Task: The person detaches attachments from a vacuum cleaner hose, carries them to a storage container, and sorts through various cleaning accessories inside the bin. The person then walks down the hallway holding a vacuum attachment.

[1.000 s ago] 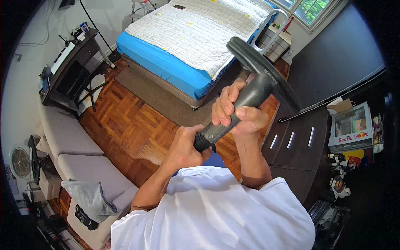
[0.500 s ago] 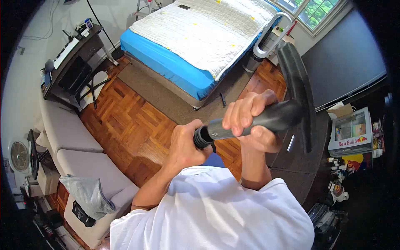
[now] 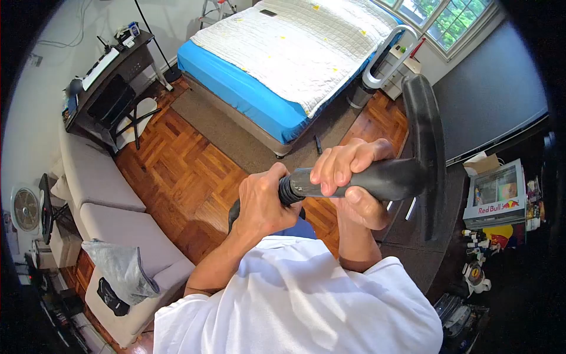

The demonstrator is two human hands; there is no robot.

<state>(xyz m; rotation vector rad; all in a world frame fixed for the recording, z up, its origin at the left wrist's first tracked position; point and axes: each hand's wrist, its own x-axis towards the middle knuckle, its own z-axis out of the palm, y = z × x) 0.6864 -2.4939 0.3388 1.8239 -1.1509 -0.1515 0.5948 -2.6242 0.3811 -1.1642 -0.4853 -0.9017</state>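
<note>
So the left hand (image 3: 264, 200) is wrapped tight round a ribbed black hose end (image 3: 287, 191), and the right hand (image 3: 352, 166) is clamped on the tube of a black T-shaped nozzle (image 3: 396, 179), fingers over the top, thumb underneath. It's all held up in front of the chest, above the parquet floor (image 3: 177, 171).

Half a second ago you could look right into the dark mouth of the hose, with the tube just off it. Now the tube is up against that ribbed end and the opening's hidden; can't tell how far in it goes. Compared to a second ago, the crossbar is further right and hangs close to vertical instead of slanting. Also, a curved black part (image 3: 233, 215) now pokes out past the left hand.

For readable stuff: the white-framed case (image 3: 495, 210) on the right says "Red Bull" with the bulls logo. There's a pale mark on the tube, and a round badge (image 3: 474, 272) below the case, both too small to read.
</note>
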